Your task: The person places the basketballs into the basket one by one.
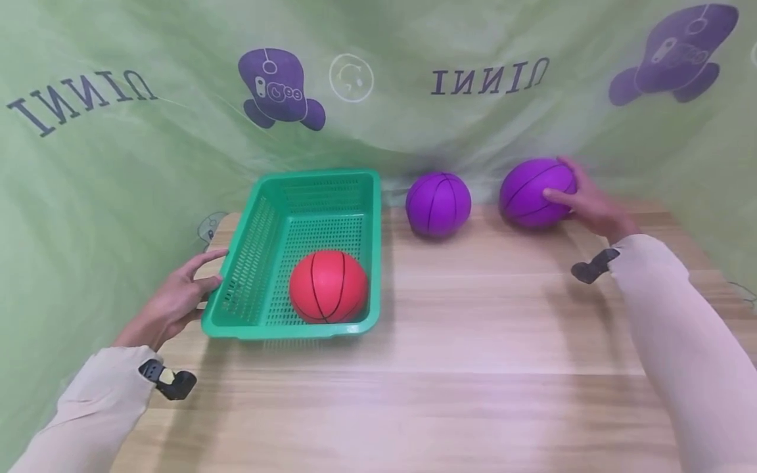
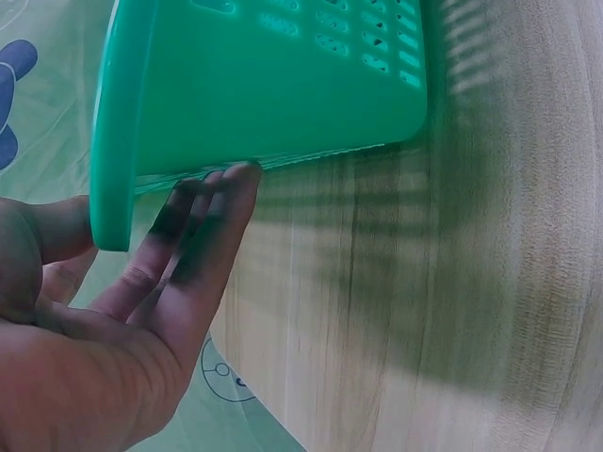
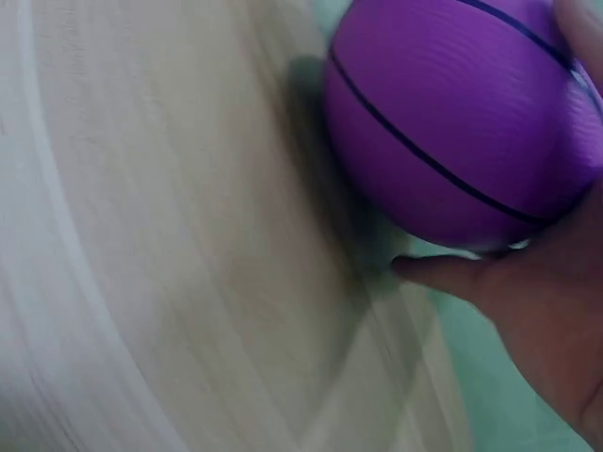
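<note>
Currently, the left hand (image 1: 175,297) pinches a green basket (image 1: 254,330) by its rim, red ball (image 1: 328,287) inside, the right hand (image 1: 593,205), spread wide, grips a purple ball (image 1: 527,196), second purple ball (image 1: 438,205) between both hands.

From my head feed I read INNIU in purple letters (image 1: 488,80), the Ns reversed, printed twice across the green cloth (image 1: 402,125), and between the two prints I make out a round, pale smiley sign (image 1: 351,77).
</note>
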### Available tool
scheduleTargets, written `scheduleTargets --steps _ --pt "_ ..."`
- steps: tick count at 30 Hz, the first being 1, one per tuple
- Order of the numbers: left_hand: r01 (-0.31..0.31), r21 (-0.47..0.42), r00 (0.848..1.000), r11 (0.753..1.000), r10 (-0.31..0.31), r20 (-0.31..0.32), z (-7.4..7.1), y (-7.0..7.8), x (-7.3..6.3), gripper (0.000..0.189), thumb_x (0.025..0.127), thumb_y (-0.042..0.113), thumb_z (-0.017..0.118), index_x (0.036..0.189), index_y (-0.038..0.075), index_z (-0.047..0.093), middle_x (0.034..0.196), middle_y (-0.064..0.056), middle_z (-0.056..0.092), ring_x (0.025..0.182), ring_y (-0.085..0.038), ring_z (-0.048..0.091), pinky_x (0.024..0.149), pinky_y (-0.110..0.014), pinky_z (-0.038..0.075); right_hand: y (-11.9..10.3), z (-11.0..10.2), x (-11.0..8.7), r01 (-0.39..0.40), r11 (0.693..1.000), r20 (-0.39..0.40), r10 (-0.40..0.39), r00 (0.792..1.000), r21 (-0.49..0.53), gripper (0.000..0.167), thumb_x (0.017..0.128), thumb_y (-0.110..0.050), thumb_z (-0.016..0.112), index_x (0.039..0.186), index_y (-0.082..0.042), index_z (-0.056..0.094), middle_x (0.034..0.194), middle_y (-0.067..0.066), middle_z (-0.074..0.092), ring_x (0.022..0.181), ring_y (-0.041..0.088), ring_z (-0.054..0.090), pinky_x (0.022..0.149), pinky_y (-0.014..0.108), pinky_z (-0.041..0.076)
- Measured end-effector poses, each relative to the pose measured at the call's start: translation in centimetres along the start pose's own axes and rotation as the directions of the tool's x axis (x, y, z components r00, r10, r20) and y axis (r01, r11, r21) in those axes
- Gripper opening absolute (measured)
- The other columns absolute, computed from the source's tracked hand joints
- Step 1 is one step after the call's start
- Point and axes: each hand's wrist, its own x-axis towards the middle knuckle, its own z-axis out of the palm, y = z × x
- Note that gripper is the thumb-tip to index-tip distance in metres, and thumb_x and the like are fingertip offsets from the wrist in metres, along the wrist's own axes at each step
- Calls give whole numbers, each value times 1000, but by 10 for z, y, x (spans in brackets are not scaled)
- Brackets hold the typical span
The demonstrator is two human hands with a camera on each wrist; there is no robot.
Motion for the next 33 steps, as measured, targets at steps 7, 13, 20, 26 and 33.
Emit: scheduleTargets --steps 7,13,20,26,33 --pt "3 -48 1000 999 -3 1 -2 5 -2 61 107 10 45 161 24 21 108 -2 62 92 -14 68 73 -39 59 5 6 13 29 999 -81 -26 996 46 83 103 -20 58 161 -32 1 156 32 5 106 16 55 83 22 53" --pt "6 -31 1000 1000 -6 -3 -3 6 -1 61 107 12 45 161 26 21 113 -3 60 94 -14 68 74 -39 59 -1 12 17 35 999 -131 -39 991 -34 83 101 -24 62 162 -27 6 155 31 12 121 35 47 81 19 53" --pt "17 -44 1000 999 -17 1 -2 2 1 62 107 11 46 161 23 20 112 -6 60 93 -15 68 73 -40 59 -4 22 15 68 980 -188 -104 977 -186 89 95 -26 70 162 -20 12 155 29 20 132 50 36 104 48 43" --pt "17 -7 1000 1000 -17 -13 -4 2 -1 62 107 12 46 161 22 18 116 -13 57 91 -15 68 73 -40 59 1 32 1 67 971 -209 -116 971 -230 90 93 -29 73 162 -24 15 156 27 21 133 52 35 105 63 36" --pt "11 -22 1000 1000 -11 -18 -3 3 0 62 107 11 45 161 23 19 121 -18 55 91 -17 68 75 -41 59 -3 26 -14 78 974 -237 -129 963 -215 84 95 -22 70 161 -27 18 154 29 22 128 52 38 93 28 49"
